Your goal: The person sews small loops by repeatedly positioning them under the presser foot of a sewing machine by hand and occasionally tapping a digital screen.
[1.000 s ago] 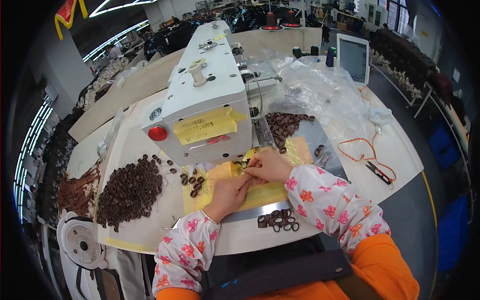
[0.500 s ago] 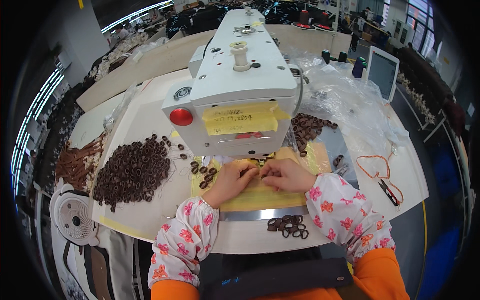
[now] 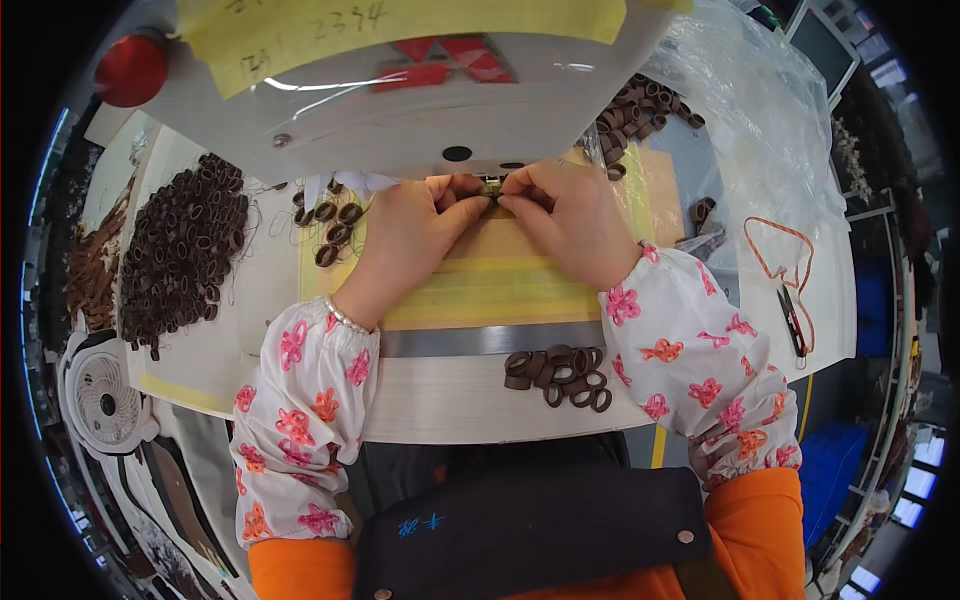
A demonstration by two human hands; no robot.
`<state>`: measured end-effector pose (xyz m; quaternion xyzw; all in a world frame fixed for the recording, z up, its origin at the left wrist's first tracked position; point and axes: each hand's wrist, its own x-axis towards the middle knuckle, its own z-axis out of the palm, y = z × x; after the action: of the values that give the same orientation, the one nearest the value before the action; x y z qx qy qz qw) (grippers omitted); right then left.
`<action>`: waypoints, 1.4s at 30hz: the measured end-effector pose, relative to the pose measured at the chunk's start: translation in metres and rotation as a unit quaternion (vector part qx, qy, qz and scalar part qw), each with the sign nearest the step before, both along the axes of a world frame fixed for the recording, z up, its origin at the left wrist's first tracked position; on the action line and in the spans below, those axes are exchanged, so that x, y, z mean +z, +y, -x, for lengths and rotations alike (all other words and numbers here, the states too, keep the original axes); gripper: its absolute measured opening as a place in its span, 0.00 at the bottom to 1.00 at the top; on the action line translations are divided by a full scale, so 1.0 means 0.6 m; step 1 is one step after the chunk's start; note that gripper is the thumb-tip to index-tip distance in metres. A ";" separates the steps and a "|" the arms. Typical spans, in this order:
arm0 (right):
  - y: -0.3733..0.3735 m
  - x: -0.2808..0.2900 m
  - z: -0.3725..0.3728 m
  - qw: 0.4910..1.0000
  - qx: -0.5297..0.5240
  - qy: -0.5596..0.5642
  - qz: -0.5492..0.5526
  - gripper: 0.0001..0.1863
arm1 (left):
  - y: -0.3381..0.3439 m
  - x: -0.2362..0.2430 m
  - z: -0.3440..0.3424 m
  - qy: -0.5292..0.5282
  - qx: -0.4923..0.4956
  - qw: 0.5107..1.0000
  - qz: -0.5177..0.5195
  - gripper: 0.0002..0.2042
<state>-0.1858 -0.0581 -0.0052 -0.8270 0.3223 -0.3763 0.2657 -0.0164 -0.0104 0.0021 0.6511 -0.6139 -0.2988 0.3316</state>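
Note:
My left hand (image 3: 420, 225) and my right hand (image 3: 560, 215) meet under the white sewing machine head (image 3: 420, 120), thumbs and fingers pinched on a small brown piece (image 3: 495, 197) at the presser foot (image 3: 494, 183). The piece is mostly hidden by my fingers. Both hands rest over a yellow-taped work plate (image 3: 480, 283). Near the front edge lies a small group of brown loops (image 3: 560, 375). A large pile of similar loops (image 3: 185, 245) is on the left, and more loops (image 3: 640, 115) lie behind my right hand.
Black snips (image 3: 792, 322) on an orange cord lie at the right, below crumpled clear plastic (image 3: 760, 110). A small white fan (image 3: 103, 395) stands at the lower left, beside brown strips (image 3: 93, 260). A blue bin (image 3: 835, 465) sits beyond the table at right.
The view has tipped down and closer, so the machine head sits higher in the picture. My hands, slightly apart half a second ago, are closer together at the presser foot.

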 end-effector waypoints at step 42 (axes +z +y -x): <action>-0.019 -0.005 -0.007 0.994 -0.052 0.079 0.050 0.08 | -0.007 -0.002 -0.001 -0.032 0.012 0.999 -0.002 0.13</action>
<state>-0.1817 -0.0697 -0.0085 -0.8487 0.3657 -0.3385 0.1771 -0.0160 -0.0148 0.0008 0.6681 -0.6159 -0.2750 0.3142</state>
